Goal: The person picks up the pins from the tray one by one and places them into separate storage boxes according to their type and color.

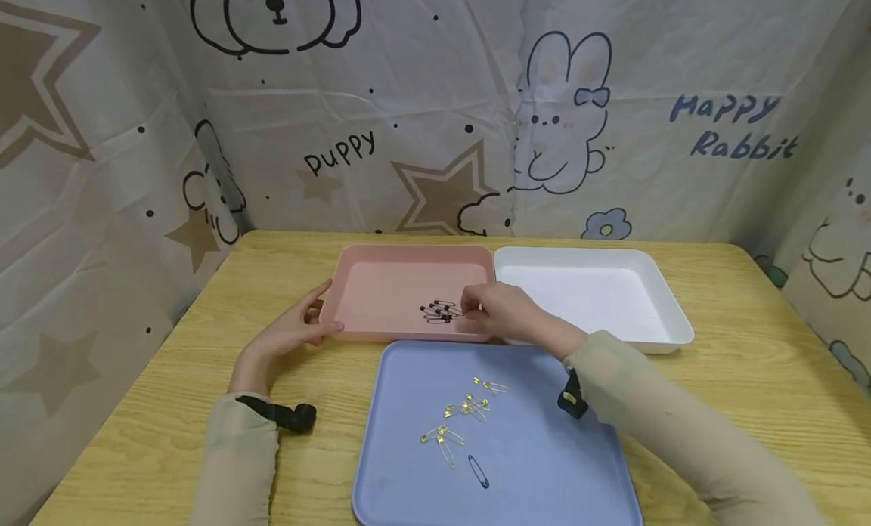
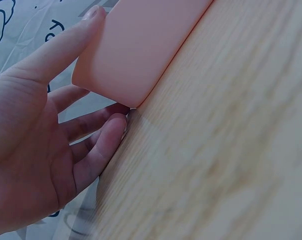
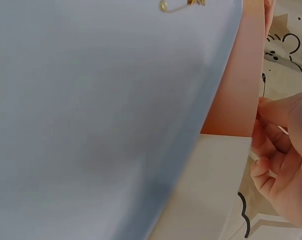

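Note:
My left hand holds the left front corner of a pink tray. Its thumb lies against the front wall, and in the left wrist view the other fingers bend around the tray's side. Inside that tray, toward its right front, is a small pile of black safety pins. My right hand reaches over the tray's right end, thumb and forefinger together beside the pile. A black safety pin sticks out from those fingertips in the right wrist view.
A blue tray lies in front, bearing several gold safety pins and one black safety pin. To the right of the pink tray stands a white tray. A printed curtain hangs behind the wooden table.

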Demonstrator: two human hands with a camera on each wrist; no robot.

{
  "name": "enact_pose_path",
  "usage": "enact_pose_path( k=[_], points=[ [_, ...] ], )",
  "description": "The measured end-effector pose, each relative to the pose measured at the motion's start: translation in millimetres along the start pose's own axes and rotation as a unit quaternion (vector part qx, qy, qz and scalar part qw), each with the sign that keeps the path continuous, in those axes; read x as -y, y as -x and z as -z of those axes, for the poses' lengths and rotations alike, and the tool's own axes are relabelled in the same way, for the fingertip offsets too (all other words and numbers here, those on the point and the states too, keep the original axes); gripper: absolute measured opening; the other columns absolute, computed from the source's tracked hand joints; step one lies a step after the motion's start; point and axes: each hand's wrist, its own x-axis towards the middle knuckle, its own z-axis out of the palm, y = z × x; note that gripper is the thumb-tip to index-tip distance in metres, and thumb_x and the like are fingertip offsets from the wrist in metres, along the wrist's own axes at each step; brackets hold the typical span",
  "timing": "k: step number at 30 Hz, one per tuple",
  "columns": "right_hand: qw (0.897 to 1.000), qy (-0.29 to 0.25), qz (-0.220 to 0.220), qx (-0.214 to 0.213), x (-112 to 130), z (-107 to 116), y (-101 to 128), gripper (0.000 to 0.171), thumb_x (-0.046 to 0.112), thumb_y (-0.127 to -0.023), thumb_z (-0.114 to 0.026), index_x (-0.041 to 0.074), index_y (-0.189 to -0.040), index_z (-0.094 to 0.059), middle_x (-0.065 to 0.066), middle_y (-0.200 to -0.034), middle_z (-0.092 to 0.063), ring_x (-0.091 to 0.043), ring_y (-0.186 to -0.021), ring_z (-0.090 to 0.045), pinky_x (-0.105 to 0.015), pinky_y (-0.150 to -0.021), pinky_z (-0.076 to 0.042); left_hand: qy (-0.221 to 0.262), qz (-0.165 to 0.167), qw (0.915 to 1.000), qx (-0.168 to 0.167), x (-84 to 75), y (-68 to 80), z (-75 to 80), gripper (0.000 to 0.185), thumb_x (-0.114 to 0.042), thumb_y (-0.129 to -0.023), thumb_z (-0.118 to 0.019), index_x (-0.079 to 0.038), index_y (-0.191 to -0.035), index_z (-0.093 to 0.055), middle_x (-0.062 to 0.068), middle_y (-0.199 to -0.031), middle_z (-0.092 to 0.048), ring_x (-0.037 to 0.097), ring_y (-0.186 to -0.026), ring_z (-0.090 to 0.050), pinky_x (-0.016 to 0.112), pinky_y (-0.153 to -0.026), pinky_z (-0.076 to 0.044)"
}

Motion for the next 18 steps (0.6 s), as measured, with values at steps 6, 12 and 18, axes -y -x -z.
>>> enact_pose_path(
  k=[6, 12, 18],
  points=[
    [1.000, 0.020, -0.019, 0.007, -1, -5, -10, 0.004, 0.015, -0.086, -0.062, 0.012, -0.088, -0.063, 0.002, -0.084, -0.064, -0.011, -0.074, -0.056, -0.030, -0.070, -0.048, -0.006, -0.002, 1.0000, -0.001, 0.5, -0.3, 0.8, 0.087, -0.027, -0.084, -0.065, -0.023, -0.147, -0.006, 0.022, -0.127, -0.036, 0.020, -0.087, -0.047, 0.028, -0.068, -0.045],
    [0.999, 0.030, -0.026, 0.009, -4, -14, -19, 0.004, 0.014, -0.086, -0.062, 0.013, -0.089, -0.064, 0.002, -0.084, -0.065, -0.010, -0.072, -0.055, -0.029, -0.068, -0.048, -0.003, 0.002, 1.0000, -0.001, 2.3, -0.9, 0.8, 0.087, -0.027, -0.084, -0.065, -0.023, -0.147, -0.006, 0.022, -0.129, -0.035, 0.020, -0.087, -0.047, 0.027, -0.068, -0.046],
    [0.998, 0.043, -0.035, 0.011, -6, -22, -25, 0.004, 0.014, -0.086, -0.060, 0.014, -0.088, -0.064, 0.002, -0.084, -0.065, -0.010, -0.070, -0.054, -0.029, -0.064, -0.047, 0.001, 0.005, 1.0000, -0.003, 2.6, -2.2, 0.3, 0.087, -0.029, -0.083, -0.066, -0.025, -0.147, -0.007, 0.020, -0.128, -0.035, 0.020, -0.087, -0.047, 0.027, -0.069, -0.045]
  ],
)
